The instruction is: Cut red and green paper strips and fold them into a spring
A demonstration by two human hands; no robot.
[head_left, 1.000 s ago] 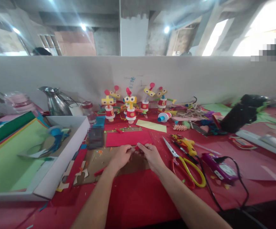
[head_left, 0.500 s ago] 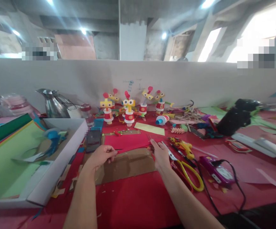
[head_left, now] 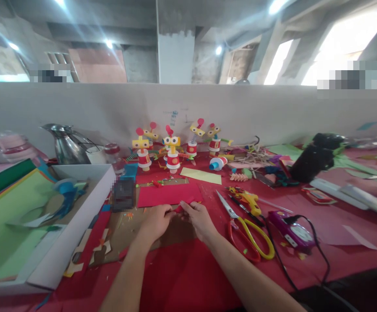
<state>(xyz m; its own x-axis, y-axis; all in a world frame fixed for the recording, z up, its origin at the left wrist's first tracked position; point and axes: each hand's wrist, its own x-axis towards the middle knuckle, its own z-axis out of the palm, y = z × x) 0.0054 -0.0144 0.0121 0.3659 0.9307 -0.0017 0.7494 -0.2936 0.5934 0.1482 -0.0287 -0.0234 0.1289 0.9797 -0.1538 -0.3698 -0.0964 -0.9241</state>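
My left hand (head_left: pixel 161 219) and my right hand (head_left: pixel 197 216) meet over a brown cardboard piece (head_left: pixel 132 236), their fingers closed on a small red paper piece (head_left: pixel 178 209) between them. Just beyond lies a flat red paper sheet (head_left: pixel 162 195). Scissors (head_left: pixel 240 223) with one red and one yellow handle rest open to the right of my right hand. Beside them is a yellow glue gun (head_left: pixel 251 201). Several paper-cup figures (head_left: pixel 173 151) with yellow heads stand behind the red sheet, near a pale yellow paper strip (head_left: pixel 201 175).
At the left is a white box (head_left: pixel 80 225) holding coloured paper and blue tape. A blurred dark phone-like object (head_left: pixel 123 195) lies beside it. A purple power socket (head_left: pixel 292 232) with a black cable sits right. Behind are a metal jug (head_left: pixel 69 145) and a low wall (head_left: pixel 110 104).
Both hands have come together from the sides of the red sheet, now bringing the small red piece between them. The scissors are more exposed, and the view has shifted slightly.
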